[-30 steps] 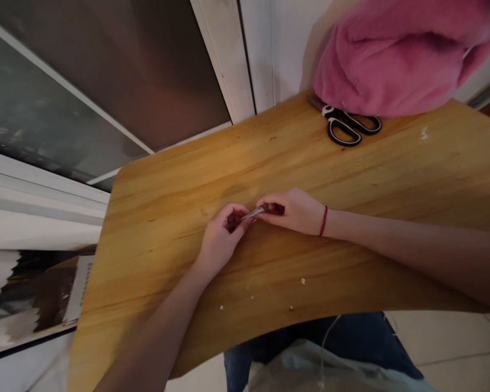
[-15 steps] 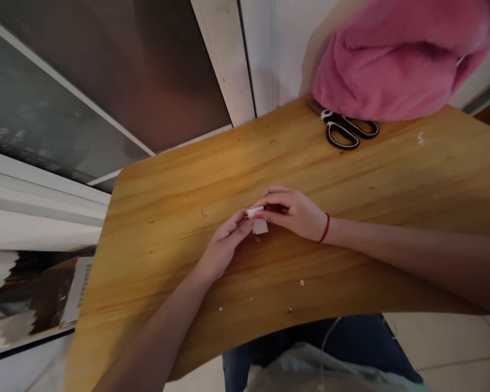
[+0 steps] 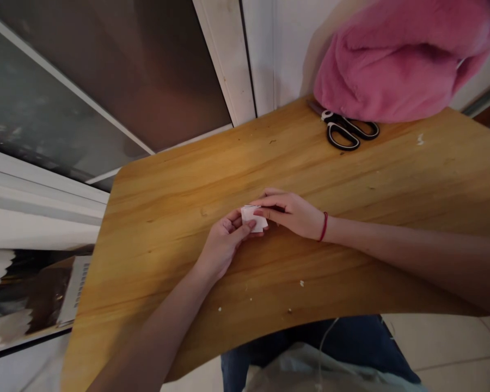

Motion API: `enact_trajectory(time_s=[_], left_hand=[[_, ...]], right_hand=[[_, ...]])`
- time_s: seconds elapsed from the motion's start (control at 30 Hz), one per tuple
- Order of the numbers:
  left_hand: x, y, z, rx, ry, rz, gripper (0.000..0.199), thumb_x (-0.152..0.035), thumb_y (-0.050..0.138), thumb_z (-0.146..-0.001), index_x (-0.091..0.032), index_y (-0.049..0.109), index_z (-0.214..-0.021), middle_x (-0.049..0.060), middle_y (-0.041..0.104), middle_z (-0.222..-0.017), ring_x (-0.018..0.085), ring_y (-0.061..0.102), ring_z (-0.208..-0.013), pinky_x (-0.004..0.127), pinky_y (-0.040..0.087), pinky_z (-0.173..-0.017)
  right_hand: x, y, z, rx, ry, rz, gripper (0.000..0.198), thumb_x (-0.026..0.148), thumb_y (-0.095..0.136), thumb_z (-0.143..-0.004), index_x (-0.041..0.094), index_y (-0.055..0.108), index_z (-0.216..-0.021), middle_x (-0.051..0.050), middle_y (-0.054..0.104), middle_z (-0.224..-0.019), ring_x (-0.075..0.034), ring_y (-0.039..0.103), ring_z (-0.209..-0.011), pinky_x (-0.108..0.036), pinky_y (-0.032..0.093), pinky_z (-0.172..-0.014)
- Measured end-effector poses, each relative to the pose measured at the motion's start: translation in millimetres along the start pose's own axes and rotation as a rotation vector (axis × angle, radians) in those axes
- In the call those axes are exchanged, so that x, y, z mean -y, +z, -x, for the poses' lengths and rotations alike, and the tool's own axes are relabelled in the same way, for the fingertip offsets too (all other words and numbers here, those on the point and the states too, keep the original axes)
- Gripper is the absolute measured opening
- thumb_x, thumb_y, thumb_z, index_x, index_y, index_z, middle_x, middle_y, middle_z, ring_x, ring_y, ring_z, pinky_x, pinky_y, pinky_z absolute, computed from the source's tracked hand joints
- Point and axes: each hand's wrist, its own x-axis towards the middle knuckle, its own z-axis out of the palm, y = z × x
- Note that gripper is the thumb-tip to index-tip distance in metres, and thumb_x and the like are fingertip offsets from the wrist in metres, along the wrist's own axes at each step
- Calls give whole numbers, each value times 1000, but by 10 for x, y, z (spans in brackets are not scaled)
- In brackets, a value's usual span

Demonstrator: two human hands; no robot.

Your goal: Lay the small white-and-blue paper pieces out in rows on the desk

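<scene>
Paper (image 3: 247, 214) pinched from both sides above the table (image 3: 171, 212)!

And here's the setting: a wood-grained top, rounded at its far left corner, curving inward along the near edge. White scraps (image 3: 301, 283) dot the near part. Up at the far edge, scissors (image 3: 343, 136) lie with black handles out, right against a pink cloth (image 3: 387, 76), and a white wall (image 3: 289, 49) rises behind. Over on the left, dark panels (image 3: 155, 60) in pale frames; lower down, an open box (image 3: 49, 294) beside the table. Jeans (image 3: 355, 343) show under the near edge, pale floor tiles (image 3: 445, 340) beyond them.

Now to the middle! The left hand (image 3: 222, 245) has the paper from the left and below, thumb flat on its face, fingers behind. The right hand (image 3: 298, 215), red band (image 3: 323, 226) at the wrist, comes in from the right, thumb and fingers closed narrowly on the upper right part. So the paper sits between the two, small and white, its top edge showing layers. Whether it touches the wood, I cannot tell.
</scene>
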Motion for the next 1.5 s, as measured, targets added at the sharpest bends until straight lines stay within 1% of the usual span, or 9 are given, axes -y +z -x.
enact_trajectory(time_s=[0.2, 0.33, 0.47, 0.57, 0.73, 0.87, 1.23, 1.33, 1.5], left_hand=[[-7, 5, 1, 7, 10, -34, 26, -22, 71, -74, -17, 65, -98, 3, 71, -89, 14, 68, -81, 24, 54, -75], [-15, 2, 3, 10, 4, -47, 25, -22, 71, -74, -16, 65, -98, 3, 72, -88, 13, 68, -80, 25, 54, -76], [-17, 0, 8, -4, -13, -51, 24, -22, 72, -73, -15, 65, -96, 4, 72, -85, 14, 68, -76, 27, 54, -77], [-10, -5, 8, -19, -21, -48, 24, -22, 72, -72, -14, 65, -94, 5, 73, -86, 15, 68, -77, 29, 54, -78], [-6, -23, -1, -6, -37, -48, 20, -24, 70, -75, -13, 66, -91, 5, 73, -83, 13, 67, -73, 26, 53, -75], [-26, -10, 6, -12, -31, -71, 19, -29, 70, -76, -13, 66, -84, 5, 72, -78, 13, 66, -68, 26, 53, -71], [-26, 36, 13, -121, -11, -101, 22, -25, 79, -63, -12, 62, -68, 2, 67, -62, 11, 60, -54, 24, 49, -57], [-16, 30, 14, -120, -5, -125, 24, -26, 79, -62, -12, 61, -68, 2, 66, -62, 11, 60, -54, 24, 48, -55], [-5, 15, 14, -108, 10, -93, 22, -30, 73, -71, -11, 65, -80, 5, 69, -72, 13, 62, -62, 24, 49, -57]], right_hand=[[9, 14, 3, -48, -6, -5, 21, 27, 57, -86, 16, 70, -99, -2, 57, -79, -11, 53, -71, -24, 42, -64], [21, 18, 9, -96, 67, -20, 18, 29, 62, -81, 17, 71, -91, -2, 64, -83, -11, 55, -70, -24, 43, -63], [27, 22, 14, -98, 154, -73, 21, 35, 66, -77, 16, 68, -86, -1, 64, -72, -10, 52, -62, -23, 40, -56], [24, 24, 15, -98, 172, -84, 25, 39, 68, -75, 14, 64, -80, 0, 60, -66, -8, 48, -57, -22, 37, -51], [22, 24, 29, -113, 132, -22, 26, 41, 65, -78, 15, 64, -78, 0, 59, -66, -9, 47, -58, -22, 36, -52], [42, 24, 54, -71, 97, -17, 25, 40, 62, -81, 15, 65, -81, 0, 60, -67, -9, 48, -58, -22, 36, -51], [102, 19, 73, -1, 27, -59, 23, 36, 59, -84, 14, 66, -82, -1, 64, -68, -8, 50, -57, -21, 37, -51], [109, 16, 78, -4, 16, -22, 23, 35, 58, -84, 14, 66, -81, -1, 64, -69, -8, 50, -57, -21, 36, -51], [91, 8, 70, -103, 62, 8, 21, 34, 60, -82, 15, 68, -82, -1, 62, -68, -8, 49, -59, -21, 37, -53]])
